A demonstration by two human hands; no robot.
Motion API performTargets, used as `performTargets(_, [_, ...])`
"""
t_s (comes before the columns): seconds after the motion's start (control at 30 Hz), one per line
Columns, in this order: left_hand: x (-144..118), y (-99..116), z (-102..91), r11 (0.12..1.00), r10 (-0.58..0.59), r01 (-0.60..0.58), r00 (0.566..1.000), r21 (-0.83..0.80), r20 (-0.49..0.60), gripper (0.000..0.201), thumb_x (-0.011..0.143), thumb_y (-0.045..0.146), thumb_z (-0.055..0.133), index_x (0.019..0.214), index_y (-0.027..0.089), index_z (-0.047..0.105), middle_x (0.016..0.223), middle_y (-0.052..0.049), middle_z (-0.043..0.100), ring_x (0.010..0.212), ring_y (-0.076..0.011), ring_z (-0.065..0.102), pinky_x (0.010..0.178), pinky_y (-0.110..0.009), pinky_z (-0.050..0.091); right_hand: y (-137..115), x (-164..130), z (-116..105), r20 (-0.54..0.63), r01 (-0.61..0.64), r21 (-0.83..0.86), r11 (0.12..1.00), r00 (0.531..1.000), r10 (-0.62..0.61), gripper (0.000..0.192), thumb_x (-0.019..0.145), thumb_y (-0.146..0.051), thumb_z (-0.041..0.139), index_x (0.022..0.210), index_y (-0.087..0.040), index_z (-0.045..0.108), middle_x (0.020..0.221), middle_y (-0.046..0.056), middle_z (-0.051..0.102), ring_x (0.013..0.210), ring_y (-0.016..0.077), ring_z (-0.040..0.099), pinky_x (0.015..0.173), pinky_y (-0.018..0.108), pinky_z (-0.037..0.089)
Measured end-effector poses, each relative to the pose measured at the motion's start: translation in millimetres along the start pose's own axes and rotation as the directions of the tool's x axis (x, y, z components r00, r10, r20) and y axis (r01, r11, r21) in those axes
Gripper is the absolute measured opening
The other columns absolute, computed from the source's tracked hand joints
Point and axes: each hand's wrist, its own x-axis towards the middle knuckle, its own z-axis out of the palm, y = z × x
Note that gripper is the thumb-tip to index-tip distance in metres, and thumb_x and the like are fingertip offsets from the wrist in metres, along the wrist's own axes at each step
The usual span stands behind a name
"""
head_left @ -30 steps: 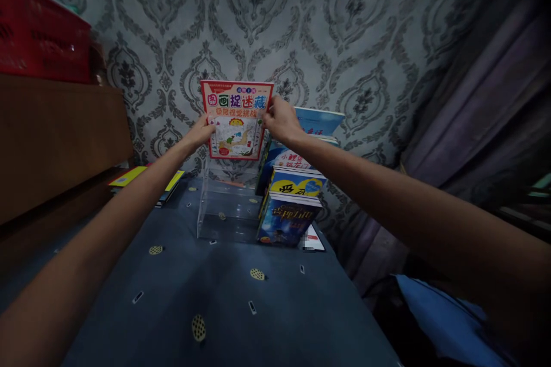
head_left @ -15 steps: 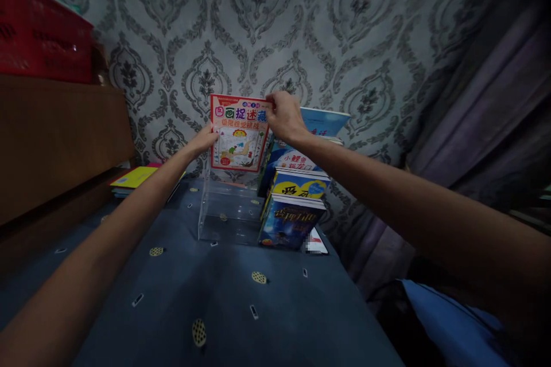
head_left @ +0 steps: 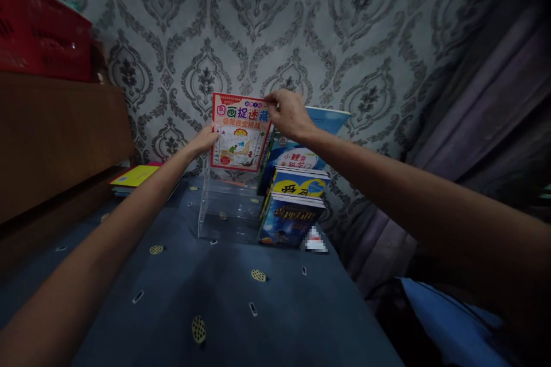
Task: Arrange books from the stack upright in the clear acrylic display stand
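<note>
A clear acrylic stand (head_left: pixel 226 212) stands on the blue table cover (head_left: pixel 224 304) near the patterned wall (head_left: pixel 275 23). Its left part is open; its right part holds stepped rows of books (head_left: pixel 293 200), covers facing out. The red picture book (head_left: pixel 239 133) is upright at the back of the open part, just beside these books. The left hand (head_left: pixel 205 139) presses its left edge; the right hand (head_left: pixel 287 113) has fingers clamped on its top right corner. Free space lies in front. The cover shows big coloured characters over a white drawing.
</note>
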Motion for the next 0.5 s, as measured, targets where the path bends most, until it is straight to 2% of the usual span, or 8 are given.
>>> performTargets(0.27, [0.8,-3.6,3.7,0.999,-0.012,0.011,1.0,0.047,0.023,0.047,0.065,0.015,0.052,0.109,0.017,0.068,0.071,-0.003,0.068,0.069,-0.0224,0.064,0.058,-0.027,0.051,-1.2,-0.4,-11.0,0.011,-0.018,0.005,1.0,1.0,0.018,0.032,0.081,-0.013,0.048,0.102,-0.018,0.072,0.106,0.012,0.075,0.103,0.0329,0.067,0.097,0.053,0.05])
performTargets(0.5, [1.0,-12.8,-1.9,0.999,-0.023,0.02,0.997,0.043,0.068,0.044,0.066,0.02,0.055,0.108,0.021,0.067,0.071,-0.001,0.064,0.058,-0.0165,0.056,0.046,-0.02,0.039,0.6,-2.3,-17.5,0.009,-0.005,0.0,1.0,1.0,0.005,0.033,0.08,-0.01,0.049,0.103,-0.018,0.072,0.108,0.012,0.075,0.105,0.0314,0.067,0.1,0.053,0.048])
